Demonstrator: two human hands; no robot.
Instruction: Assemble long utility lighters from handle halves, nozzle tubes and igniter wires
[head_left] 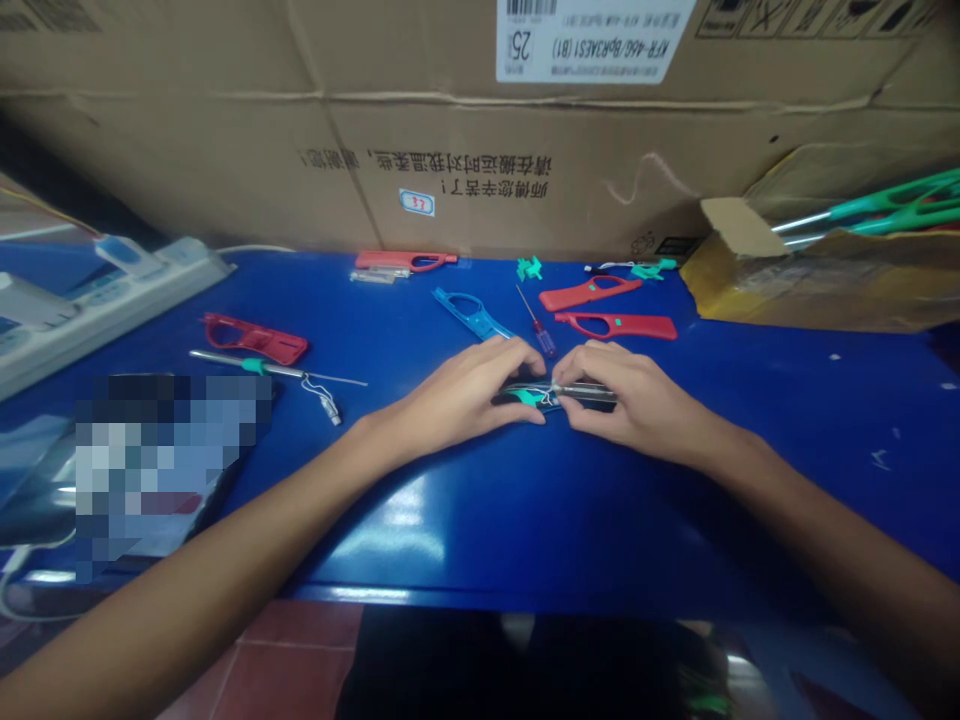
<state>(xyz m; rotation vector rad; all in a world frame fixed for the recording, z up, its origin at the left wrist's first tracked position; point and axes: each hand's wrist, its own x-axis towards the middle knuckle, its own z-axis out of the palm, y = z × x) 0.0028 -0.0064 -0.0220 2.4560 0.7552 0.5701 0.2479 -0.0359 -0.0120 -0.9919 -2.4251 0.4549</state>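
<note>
My left hand (457,400) and my right hand (637,400) meet over a partly assembled long-nosed lighter at the middle of the table. Fingers of my left hand are wrapped round its body, where a green trigger piece (529,397) shows. With thumb and fingertips, my right hand pinches the near end of the lighter's metal tube (596,392). Thin white wires (549,395) run between the two hands. Much of the lighter's shell is hidden under my fingers. Just beyond lie a blue shell half (469,314) and a small purple-handled screwdriver (543,338).
Red shell halves (630,325) and green trigger pieces (529,268) lie at the back, before a large cardboard box (450,130). A loose metal tube (281,368) with wires, a power strip (112,310) and a phone (37,490) are leftward. A small carton (817,285) holds green lighters.
</note>
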